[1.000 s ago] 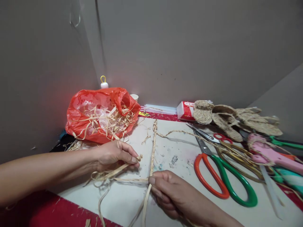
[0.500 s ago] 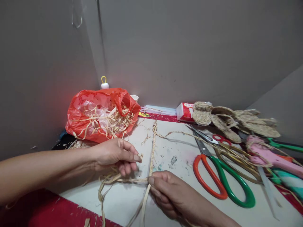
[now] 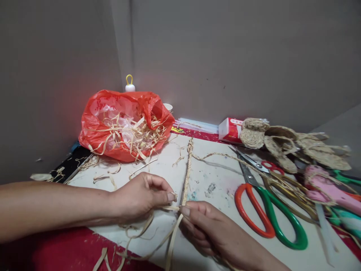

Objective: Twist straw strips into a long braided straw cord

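A braid of pale dried straw [image 3: 186,177] runs down the white board, with loose strands hanging below its lower end. My right hand [image 3: 204,226] is closed on that lower end, thumb and index finger pinching the strands. Just to the left, my left hand [image 3: 148,195] is closed in a pinch, a small frayed tip of straw showing at its fingertips. A strand passes beneath it toward my right hand. Long loose straw strands [image 3: 172,241] trail down toward the near edge.
A red plastic bag [image 3: 94,131] full of straw lies at the back left. Scissors with red and green handles [image 3: 269,226] rest on the right, beside brass-coloured scissors [image 3: 293,192], a pink-handled tool [image 3: 335,190], woven straw slippers [image 3: 282,146] and a red-and-white box [image 3: 229,130].
My left hand has come closer to my right hand and the braid. The loose strands beneath it have shifted down. The right hand keeps its pinch, and the camera view has moved slightly.
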